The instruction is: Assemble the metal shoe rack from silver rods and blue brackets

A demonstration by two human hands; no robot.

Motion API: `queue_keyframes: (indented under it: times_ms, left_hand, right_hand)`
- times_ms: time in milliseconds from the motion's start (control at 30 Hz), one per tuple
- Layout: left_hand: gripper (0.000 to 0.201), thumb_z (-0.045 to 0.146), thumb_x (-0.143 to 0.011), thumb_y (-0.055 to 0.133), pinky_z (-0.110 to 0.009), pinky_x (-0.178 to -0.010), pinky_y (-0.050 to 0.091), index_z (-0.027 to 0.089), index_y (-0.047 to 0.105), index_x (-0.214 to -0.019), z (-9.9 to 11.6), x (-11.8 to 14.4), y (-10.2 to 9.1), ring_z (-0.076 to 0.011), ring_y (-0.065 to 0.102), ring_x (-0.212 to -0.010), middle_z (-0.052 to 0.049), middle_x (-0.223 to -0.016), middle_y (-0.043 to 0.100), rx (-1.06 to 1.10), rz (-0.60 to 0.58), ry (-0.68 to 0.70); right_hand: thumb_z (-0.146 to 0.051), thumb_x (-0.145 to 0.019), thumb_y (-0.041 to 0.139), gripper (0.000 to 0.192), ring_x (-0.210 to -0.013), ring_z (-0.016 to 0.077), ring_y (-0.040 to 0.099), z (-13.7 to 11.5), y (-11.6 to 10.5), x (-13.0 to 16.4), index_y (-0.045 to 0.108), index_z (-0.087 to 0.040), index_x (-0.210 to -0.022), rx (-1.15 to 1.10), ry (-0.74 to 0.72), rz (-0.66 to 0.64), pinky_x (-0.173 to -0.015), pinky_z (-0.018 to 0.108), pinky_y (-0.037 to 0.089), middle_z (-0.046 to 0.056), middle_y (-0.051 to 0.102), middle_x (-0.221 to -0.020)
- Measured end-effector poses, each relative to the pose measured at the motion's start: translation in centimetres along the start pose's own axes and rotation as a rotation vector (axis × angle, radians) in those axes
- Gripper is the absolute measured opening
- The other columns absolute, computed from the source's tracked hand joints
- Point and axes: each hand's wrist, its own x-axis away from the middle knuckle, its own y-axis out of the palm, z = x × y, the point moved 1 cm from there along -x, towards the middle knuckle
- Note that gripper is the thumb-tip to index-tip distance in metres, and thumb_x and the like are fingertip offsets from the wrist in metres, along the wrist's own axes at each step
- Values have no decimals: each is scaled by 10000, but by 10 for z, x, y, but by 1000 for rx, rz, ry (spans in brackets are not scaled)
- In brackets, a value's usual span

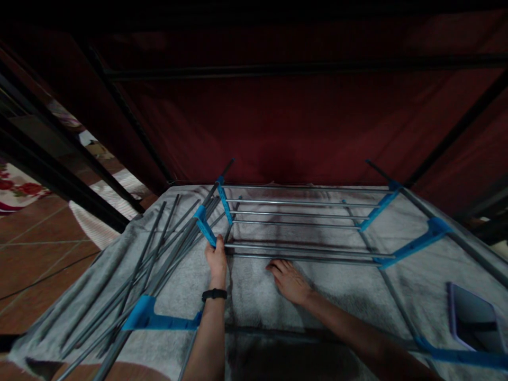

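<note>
A rack frame of metal rods (293,214) between blue plastic brackets lies on a grey blanket (254,291). My left hand (216,262), a black band on its wrist, is closed round the lower end of the left blue bracket (205,227), where the front rods meet it. My right hand (291,281) lies low on the blanket, just in front of the nearest rod (317,260). Its fingers are stretched out and slightly bent, holding nothing visible; whether they touch the rod is unclear. Across the frame, the right blue bracket (415,242) joins a long grey tube.
Several loose grey tubes (159,259) lie in a pile at left. Nearer stand another blue bracket (159,316) and, at lower right, a blue piece (460,355). A phone-like device (474,317) rests at right. Dark red cloth (270,127) and black bars (301,67) rise behind.
</note>
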Motion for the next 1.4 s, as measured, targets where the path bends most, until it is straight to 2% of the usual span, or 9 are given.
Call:
queue_keyframes:
  times_ms: [133,333,467,600,700,867,933,1200,1400]
  left_hand:
    - [294,493,-845,548,-331,-744,420,218,504,-749,2,4,3,-168,486,-713,16,-704,519,-66,54,64]
    - [306,514,-916,481,-437,-888,452,226,480,-812,7,21,3,-229,528,-848,-23,-801,517,-242,101,124]
    - [292,481,-915,522,-494,-988,425,195,521,-975,11,42,-5,-286,525,-1054,-87,-966,548,-354,147,177]
    - [324,367,-907,556,-559,-1021,387,148,519,-1143,20,67,-12,-357,501,-1161,-186,-1133,556,-468,205,338]
    - [315,283,-929,507,-549,-1008,387,147,540,-1211,29,80,-7,-369,504,-1179,-211,-1195,571,-555,75,525]
    - [269,173,-950,451,-456,-990,405,214,641,-1136,43,87,18,-288,563,-1079,-115,-1094,660,-668,-447,792]
    - [269,181,-971,441,-443,-983,401,209,656,-1130,48,87,29,-271,576,-1035,-91,-1046,680,-725,-589,854]
    - [287,410,-994,521,-397,-877,391,213,696,-1109,56,93,57,-250,606,-968,-80,-990,714,-820,-761,946]
    - [319,476,-987,510,-378,-847,380,233,711,-1036,59,94,63,-234,618,-936,-69,-961,723,-826,-767,941]
  right_hand:
    - [-103,-941,511,410,-1176,195,554,-1,-2,0,595,-227,-1323,5,-2,-11,-1057,361,451,72,594,-1327]
    - [-106,-947,502,409,-1165,189,561,-1,-3,0,593,-236,-1323,4,3,-11,-1046,360,454,75,595,-1322]
    - [-114,-950,503,402,-1162,193,558,-1,-5,0,594,-236,-1322,-3,3,-6,-1041,361,456,72,601,-1308]
    - [-113,-949,500,409,-1164,191,551,-1,-6,-1,590,-236,-1329,-2,-4,-14,-1047,366,453,70,599,-1310]
    - [-113,-946,509,413,-1174,196,547,0,-5,-1,589,-236,-1332,-4,-2,-13,-1049,372,451,71,597,-1315]
    - [-125,-955,515,390,-1169,197,552,-1,-4,-1,592,-235,-1321,11,6,-7,-1035,373,455,77,610,-1273]
    - [-141,-966,507,374,-1154,196,557,-1,-4,-1,598,-239,-1315,21,11,-3,-1031,372,454,76,620,-1239]
    - [-129,-953,497,393,-1175,203,553,-1,-2,-2,602,-218,-1321,19,38,13,-1047,379,446,88,618,-1264]
    - [-146,-965,490,379,-1190,203,555,-2,-5,-3,613,-218,-1317,26,31,6,-1057,376,442,94,626,-1262]
